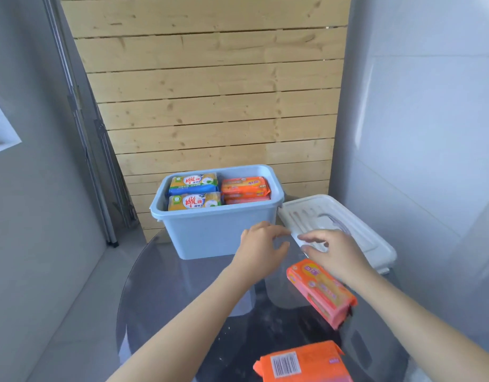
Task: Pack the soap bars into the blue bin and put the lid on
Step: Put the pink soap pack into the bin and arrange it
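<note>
The light blue bin (210,232) stands at the far side of the round table. Inside it lie two yellow-and-blue soap packs (193,181) on the left and orange soap packs (244,187) on the right. The white lid (356,224) lies flat on the table, right of the bin. My left hand (258,246) hovers with spread fingers by the bin's front right corner, at the lid's near-left edge. My right hand (331,253) rests over the lid's near edge, fingers apart. An orange soap pack (320,292) lies under my right wrist. Another orange pack (304,363) lies at the table's near edge.
The dark glass table (182,293) is round. A wooden slat wall (210,106) stands right behind the bin. Grey walls close in on the left and right. Folded metal legs (111,188) lean at the left.
</note>
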Action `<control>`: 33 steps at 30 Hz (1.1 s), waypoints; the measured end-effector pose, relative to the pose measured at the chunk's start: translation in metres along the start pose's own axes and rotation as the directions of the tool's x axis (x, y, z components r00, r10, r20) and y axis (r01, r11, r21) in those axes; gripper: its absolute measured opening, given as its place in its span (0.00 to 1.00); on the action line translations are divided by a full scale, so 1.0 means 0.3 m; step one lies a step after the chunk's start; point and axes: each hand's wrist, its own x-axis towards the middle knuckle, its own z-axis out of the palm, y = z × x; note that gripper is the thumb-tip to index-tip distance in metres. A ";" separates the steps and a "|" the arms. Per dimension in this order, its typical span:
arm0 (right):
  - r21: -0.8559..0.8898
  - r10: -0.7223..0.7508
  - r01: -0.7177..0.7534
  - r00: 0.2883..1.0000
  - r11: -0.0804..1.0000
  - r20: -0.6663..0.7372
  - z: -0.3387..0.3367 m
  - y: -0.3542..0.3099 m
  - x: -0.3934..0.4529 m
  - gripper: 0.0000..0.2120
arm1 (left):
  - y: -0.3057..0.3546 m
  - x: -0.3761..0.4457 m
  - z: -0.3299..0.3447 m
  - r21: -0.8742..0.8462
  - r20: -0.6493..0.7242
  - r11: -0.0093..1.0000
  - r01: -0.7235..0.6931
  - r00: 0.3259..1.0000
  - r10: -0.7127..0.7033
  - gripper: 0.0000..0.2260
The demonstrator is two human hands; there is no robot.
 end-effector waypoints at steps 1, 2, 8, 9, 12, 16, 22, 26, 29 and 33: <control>-0.035 0.049 -0.048 0.998 0.998 0.032 0.008 0.029 -0.031 0.13 | -0.004 -0.015 0.038 -0.006 0.060 0.999 0.053 0.997 -0.052 0.14; -0.063 0.098 -0.094 0.993 0.994 0.059 0.015 0.054 -0.055 0.15 | -0.011 -0.024 0.071 -0.018 0.107 0.995 0.102 0.989 -0.100 0.15; -0.269 0.264 -0.208 0.945 0.940 0.194 0.033 0.140 -0.138 0.34 | -0.022 -0.043 0.208 -0.124 0.295 0.942 0.313 0.918 -0.266 0.21; -0.280 0.272 -0.212 0.942 0.936 0.198 0.037 0.144 -0.144 0.37 | -0.019 -0.041 0.222 -0.132 0.309 0.935 0.330 0.910 -0.278 0.21; -0.308 0.259 -0.195 0.948 0.931 0.182 0.044 0.145 -0.152 0.37 | -0.009 -0.039 0.243 -0.185 0.302 0.907 0.378 0.900 -0.313 0.20; -0.204 0.156 -0.112 0.964 0.973 0.214 0.009 0.130 -0.153 0.31 | -0.002 -0.072 0.219 -0.274 0.226 0.846 0.458 0.885 -0.406 0.16; 0.108 -0.042 -0.008 0.890 0.994 0.454 -0.073 0.089 -0.187 0.34 | 0.002 -0.217 0.078 -0.390 0.225 0.753 0.529 0.848 -0.480 0.16; 0.130 -0.121 0.056 0.807 0.990 0.578 -0.061 0.061 -0.262 0.35 | 0.018 -0.346 0.011 -0.296 0.392 0.785 0.544 0.819 -0.419 0.14; 0.126 -0.144 0.084 0.771 0.988 0.620 -0.056 0.051 -0.301 0.35 | 0.023 -0.421 0.009 -0.246 0.416 0.805 0.539 0.809 -0.414 0.12; 0.057 -0.155 0.154 0.760 0.986 0.631 -0.039 0.047 -0.349 0.35 | 0.015 -0.490 0.034 -0.169 0.397 0.848 0.501 0.823 -0.407 0.12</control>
